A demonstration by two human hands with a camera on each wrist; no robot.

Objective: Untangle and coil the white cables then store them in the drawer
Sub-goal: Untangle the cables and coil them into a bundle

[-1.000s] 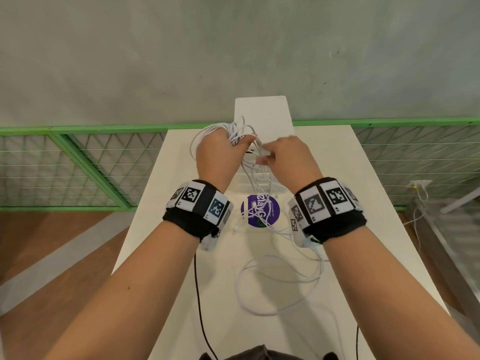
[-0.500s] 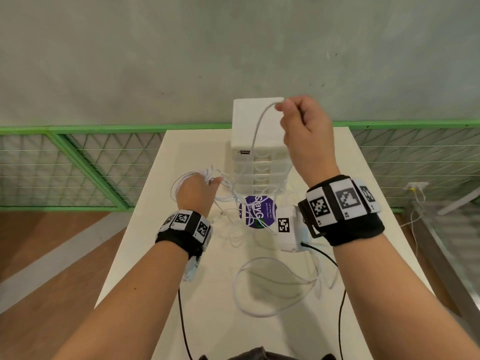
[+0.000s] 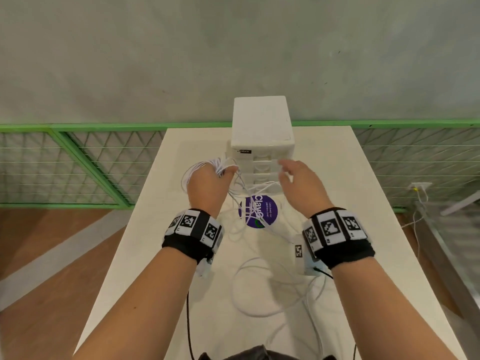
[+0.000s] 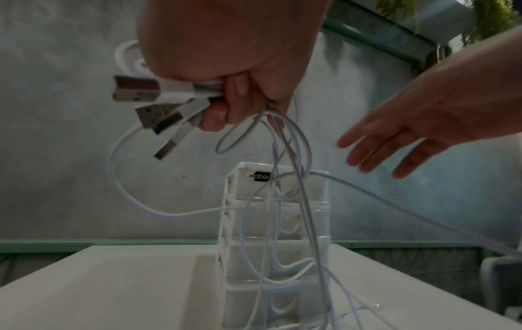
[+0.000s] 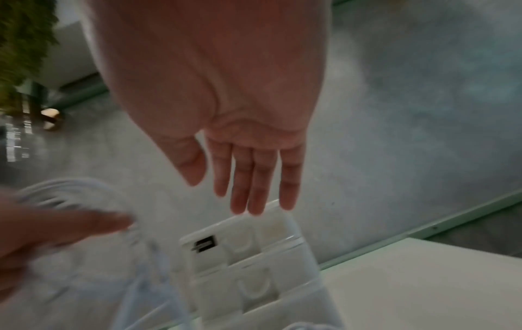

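My left hand (image 3: pixel 210 178) grips a bunch of white cables (image 3: pixel 217 163) above the table, left of the white drawer unit (image 3: pixel 262 133). In the left wrist view the fist (image 4: pixel 226 93) holds several USB plugs (image 4: pixel 158 116), and strands (image 4: pixel 299 201) hang down in front of the drawer unit (image 4: pixel 274 225). My right hand (image 3: pixel 298 180) hovers with straight fingers and holds nothing, just in front of the upper drawers. The right wrist view shows its fingers (image 5: pixel 254 178) spread above the drawer unit (image 5: pixel 248 256). Loose loops of cable (image 3: pixel 259 289) lie on the table (image 3: pixel 155 242).
A round purple sticker (image 3: pixel 259 211) sits on the table in front of the drawer unit. Black wrist-camera leads (image 3: pixel 188 320) trail toward me. A green mesh fence (image 3: pixel 78 165) runs behind the table, with wooden floor (image 3: pixel 52 255) to the left.
My right hand let go of the strand it had lifted high and dropped in front of the drawers, fingers straight. My left hand rose a little with the bunch.
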